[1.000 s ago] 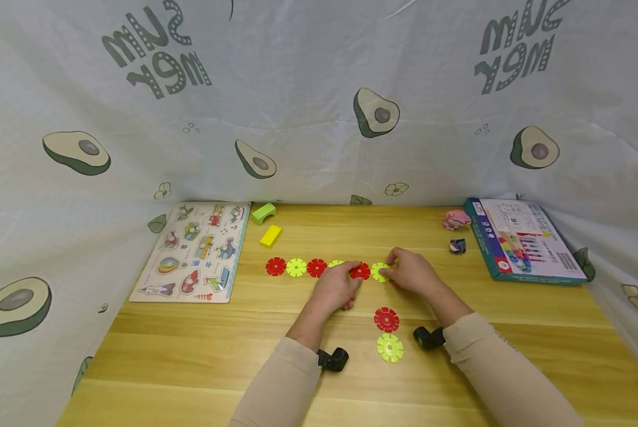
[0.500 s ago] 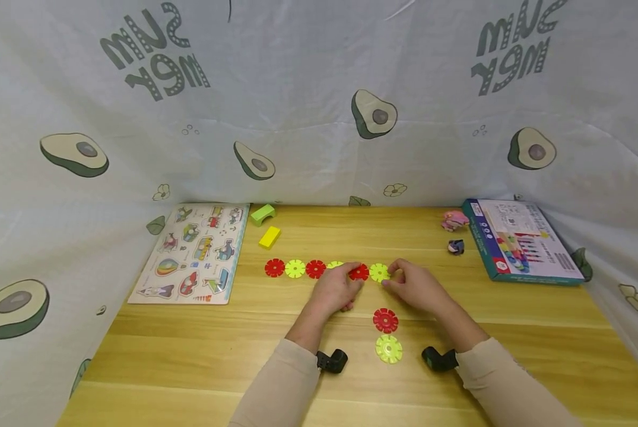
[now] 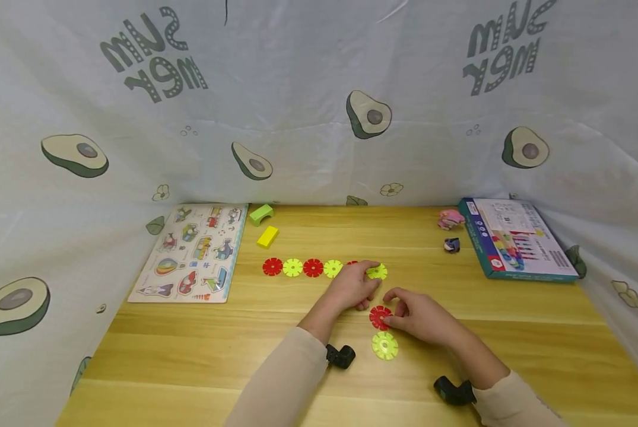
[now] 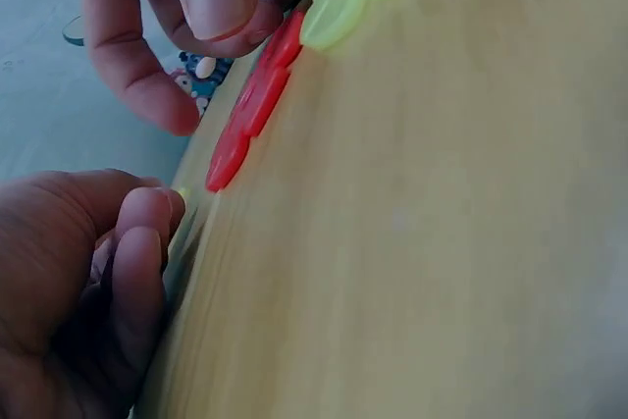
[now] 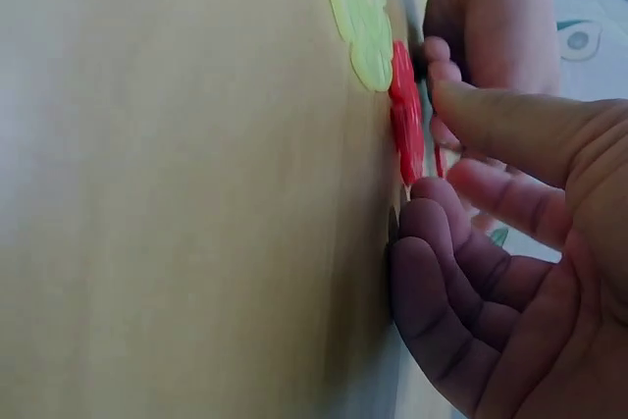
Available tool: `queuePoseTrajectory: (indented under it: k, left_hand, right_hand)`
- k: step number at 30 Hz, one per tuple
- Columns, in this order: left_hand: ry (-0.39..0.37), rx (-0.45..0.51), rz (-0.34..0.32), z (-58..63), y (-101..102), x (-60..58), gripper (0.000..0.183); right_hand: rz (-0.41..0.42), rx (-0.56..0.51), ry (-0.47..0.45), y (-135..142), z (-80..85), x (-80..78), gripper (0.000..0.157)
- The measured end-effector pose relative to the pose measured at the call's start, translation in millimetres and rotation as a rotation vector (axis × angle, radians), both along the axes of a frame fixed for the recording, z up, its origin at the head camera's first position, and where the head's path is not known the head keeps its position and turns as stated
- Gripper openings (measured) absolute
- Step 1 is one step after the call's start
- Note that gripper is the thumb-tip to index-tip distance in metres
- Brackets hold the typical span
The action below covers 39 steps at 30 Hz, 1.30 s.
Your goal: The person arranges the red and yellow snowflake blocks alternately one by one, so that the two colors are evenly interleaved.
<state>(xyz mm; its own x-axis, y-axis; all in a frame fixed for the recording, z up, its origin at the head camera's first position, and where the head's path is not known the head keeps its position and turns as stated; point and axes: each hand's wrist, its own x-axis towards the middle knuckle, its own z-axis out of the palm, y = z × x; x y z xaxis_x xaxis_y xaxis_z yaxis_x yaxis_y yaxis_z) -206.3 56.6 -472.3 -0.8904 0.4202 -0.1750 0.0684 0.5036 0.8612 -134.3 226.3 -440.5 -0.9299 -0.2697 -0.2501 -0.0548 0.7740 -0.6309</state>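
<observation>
Red and yellow notched plastic discs form a row across the table in the head view. My left hand [image 3: 353, 286] rests at the right end of that row, its index finger on the last yellow disc [image 3: 377, 271]; it hides most of the red disc beside it. Nearer to me lie a separate red disc [image 3: 380, 318] and a yellow disc [image 3: 385, 346], one below the other. My right hand [image 3: 422, 315] reaches over this red disc with thumb and fingers apart, the thumb overlapping its right edge. In the right wrist view, the red disc [image 5: 406, 115] lies flat beside the fingertips.
A picture puzzle board [image 3: 190, 254] lies at the left. A green arch block [image 3: 262, 214] and a yellow block [image 3: 267, 236] stand near it. At the right are a pink figure [image 3: 450, 219], a small dark figure [image 3: 451, 245] and a flat box [image 3: 517, 238]. A printed cloth hangs behind.
My right hand has left the row's last yellow disc and come toward me to the separate red disc. My left hand has slid right, from the red disc to the last yellow one.
</observation>
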Motion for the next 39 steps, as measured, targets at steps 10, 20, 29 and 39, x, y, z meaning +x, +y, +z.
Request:
queuePoseTrajectory:
  k: [10,20,29,39]
  left_hand:
    - [-0.028,-0.079,0.036,0.7,10,0.3,0.045]
    - [-0.026,-0.088,0.058,2.5,12,1.3,0.042]
    - [-0.030,-0.076,0.075,2.5,12,1.7,0.041]
    - [-0.057,-0.066,0.098,1.5,15,1.7,0.041]
  right_hand:
    - [0.066,0.053,0.033,-1,-5.3,3.5,0.038]
    - [0.029,0.049,0.026,-4,-6.0,-0.1,0.034]
    - [-0.062,-0.058,-0.028,3,-5.7,-0.3,0.024]
    - [-0.172,-0.247,-0.097,27,2.0,-15.8,0.028]
